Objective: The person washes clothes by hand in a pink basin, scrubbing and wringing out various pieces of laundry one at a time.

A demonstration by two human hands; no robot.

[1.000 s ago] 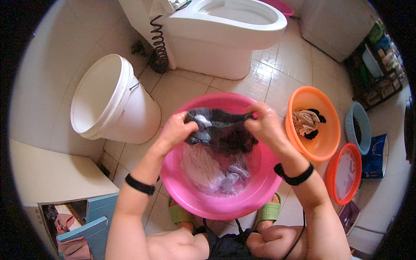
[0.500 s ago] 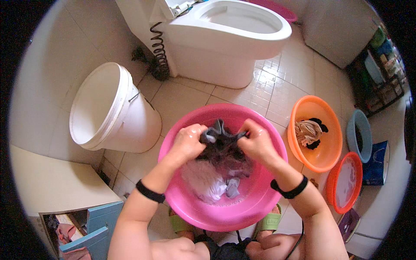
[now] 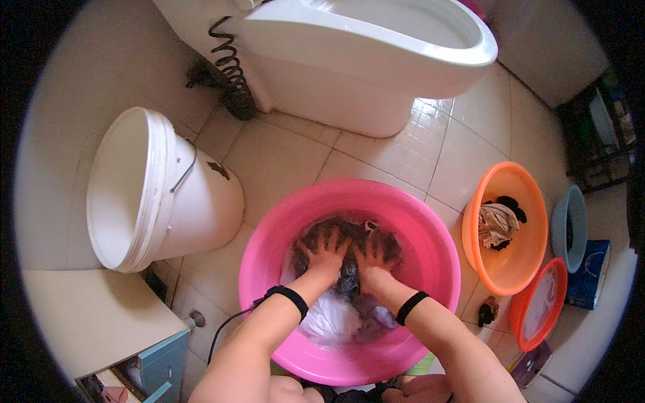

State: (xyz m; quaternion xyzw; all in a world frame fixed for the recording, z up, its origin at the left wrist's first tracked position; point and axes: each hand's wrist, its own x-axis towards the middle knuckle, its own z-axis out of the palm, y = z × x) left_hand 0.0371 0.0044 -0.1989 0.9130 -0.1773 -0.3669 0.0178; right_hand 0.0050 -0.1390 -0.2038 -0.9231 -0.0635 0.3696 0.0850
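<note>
A large pink basin [image 3: 440,262] stands on the floor between my feet, with soapy water and wet laundry inside. My left hand [image 3: 326,256] lies palm down with fingers spread on a dark garment [image 3: 347,282] in the water. Beside it, my right hand [image 3: 371,258] presses on the same dark cloth, its fingers also apart. Neither hand grips anything. Nearer to me in the basin is a white cloth [image 3: 330,320], partly under water. The cloth beneath my palms is hidden.
A white bucket [image 3: 195,208] stands at left, near a cabinet [image 3: 101,302] with a blue drawer. A toilet [image 3: 349,87] is ahead. To the right are an orange basin [image 3: 524,262] with clothes, a red-orange basin [image 3: 559,295] with pale liquid and a blue basin [image 3: 574,221].
Both hands have let go of the dark garment they were holding up and now press it down, fingers spread. The view has shifted, so the basin appears lower.
</note>
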